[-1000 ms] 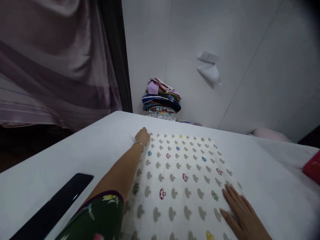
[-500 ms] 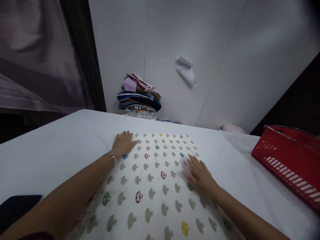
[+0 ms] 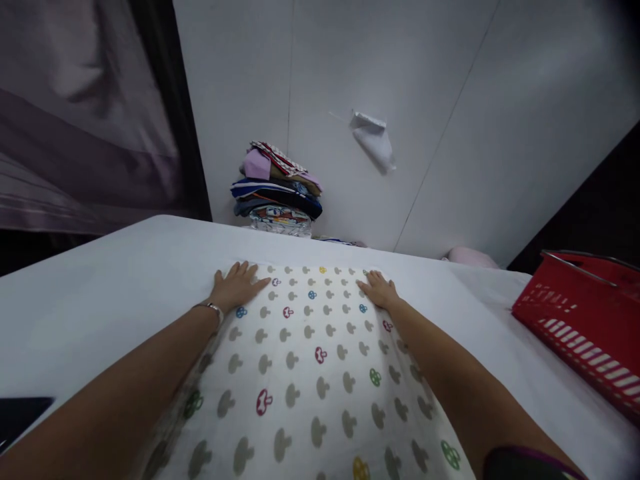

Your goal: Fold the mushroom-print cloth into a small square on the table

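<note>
A white table (image 3: 100,300) stands against a pale wall. On it lies a white cloth (image 3: 310,373) printed with grey and coloured mushrooms, spread flat, its long axis running from the person toward the wall. The left hand (image 3: 235,288) and right hand (image 3: 379,291) rest flat, fingers extended, on its far corners, grasping nothing.

A home bedroom: a white-sheeted bed (image 3: 125,280), folded clothes stack (image 3: 277,190) by the wall, curtain (image 3: 75,120), red laundry basket (image 3: 585,320).

Partly beyond the frame edge: red basket (image 3: 575,330), cloth (image 3: 305,380).
</note>
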`<control>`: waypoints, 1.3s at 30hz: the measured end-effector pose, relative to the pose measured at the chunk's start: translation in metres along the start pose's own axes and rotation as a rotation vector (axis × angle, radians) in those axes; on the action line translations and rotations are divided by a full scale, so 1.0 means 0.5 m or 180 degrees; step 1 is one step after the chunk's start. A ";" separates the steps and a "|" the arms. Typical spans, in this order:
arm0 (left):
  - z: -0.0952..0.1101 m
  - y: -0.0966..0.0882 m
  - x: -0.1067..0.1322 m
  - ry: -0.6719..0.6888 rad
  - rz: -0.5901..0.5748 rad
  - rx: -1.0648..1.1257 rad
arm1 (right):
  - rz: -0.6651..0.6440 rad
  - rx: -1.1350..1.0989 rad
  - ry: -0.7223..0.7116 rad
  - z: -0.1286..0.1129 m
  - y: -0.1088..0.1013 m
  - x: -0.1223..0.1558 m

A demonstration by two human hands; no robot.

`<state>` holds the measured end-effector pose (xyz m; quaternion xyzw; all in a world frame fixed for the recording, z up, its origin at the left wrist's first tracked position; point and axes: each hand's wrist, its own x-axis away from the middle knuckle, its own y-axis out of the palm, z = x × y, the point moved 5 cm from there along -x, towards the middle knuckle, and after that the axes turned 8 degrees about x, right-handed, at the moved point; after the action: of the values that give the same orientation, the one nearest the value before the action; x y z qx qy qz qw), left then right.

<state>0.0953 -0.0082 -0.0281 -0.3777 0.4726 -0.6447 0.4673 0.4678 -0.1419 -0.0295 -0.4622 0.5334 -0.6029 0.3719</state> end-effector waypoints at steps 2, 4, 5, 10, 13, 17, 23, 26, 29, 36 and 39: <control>0.002 -0.005 0.005 0.0055 0.0074 -0.0032 | 0.0064 -0.0004 0.0003 0.002 0.001 -0.005; 0.000 -0.006 0.009 0.0020 0.0085 -0.0058 | 0.0083 -0.0013 0.0033 0.007 0.003 -0.011; -0.002 -0.003 0.009 -0.0029 0.0051 -0.0065 | 0.0069 -0.0022 0.0051 0.010 0.005 -0.014; -0.006 -0.001 -0.006 -0.0119 -0.0075 -0.0010 | 0.0039 -0.0081 0.0069 0.008 -0.006 -0.013; 0.001 -0.025 0.000 -0.0163 -0.0103 0.0133 | 0.0123 -0.0073 0.0045 -0.005 -0.015 0.035; 0.012 -0.057 0.076 0.0189 0.0173 0.0079 | 0.0348 0.0134 -0.0297 0.000 0.018 0.182; -0.026 -0.014 0.228 0.0446 -0.0015 -0.0017 | 0.0357 0.0058 -0.0458 0.049 0.089 0.342; -0.026 -0.022 0.249 0.0271 -0.0340 0.0156 | 0.0203 0.0054 -0.0371 0.046 0.072 0.345; -0.019 -0.049 0.289 0.0130 -0.0383 0.0235 | 0.0173 0.0205 -0.0346 0.037 0.053 0.380; -0.026 -0.022 0.536 0.0799 -0.0290 0.0355 | 0.0395 0.0170 -0.0653 0.053 0.116 0.568; -0.026 -0.020 0.577 0.0575 -0.0272 0.0564 | 0.0273 0.0093 -0.0543 0.055 0.118 0.588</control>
<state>0.0009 -0.2804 -0.0090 -0.2952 0.4374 -0.7346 0.4265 0.4045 -0.4360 -0.0407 -0.4831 0.5102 -0.5526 0.4482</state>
